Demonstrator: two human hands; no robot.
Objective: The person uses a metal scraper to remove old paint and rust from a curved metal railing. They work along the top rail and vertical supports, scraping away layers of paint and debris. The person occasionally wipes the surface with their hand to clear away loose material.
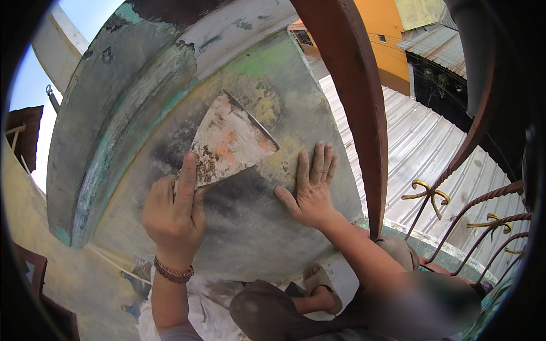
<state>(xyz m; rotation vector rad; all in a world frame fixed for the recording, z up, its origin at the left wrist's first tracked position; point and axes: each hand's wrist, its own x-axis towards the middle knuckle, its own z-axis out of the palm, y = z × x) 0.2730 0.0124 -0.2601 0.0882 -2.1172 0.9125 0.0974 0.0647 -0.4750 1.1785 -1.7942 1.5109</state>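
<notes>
My left hand (173,216), with a brown braided bracelet at its wrist, is closed around the handle of a wide scraper (230,142). Its index finger stretches along the base of the blade. The fan-shaped blade carries smears of white, orange and brown and lies against a weathered grey-green wall (250,244); the handle is mostly hidden by my fingers. To the right of the blade, my right hand (311,196) rests palm-down on the same wall, fingers straight and thumb apart, holding nothing. Yellowish, green and dark patches show on the wall surface around both hands.
A curved moulding (133,122) with peeling paint borders the wall on the left. Close on the right rises a brown curved metal bar (364,113). Beyond it are twisted railings (460,221) and a corrugated roof (409,153). My sandalled foot (324,287) and white sheeting (207,301) lie below.
</notes>
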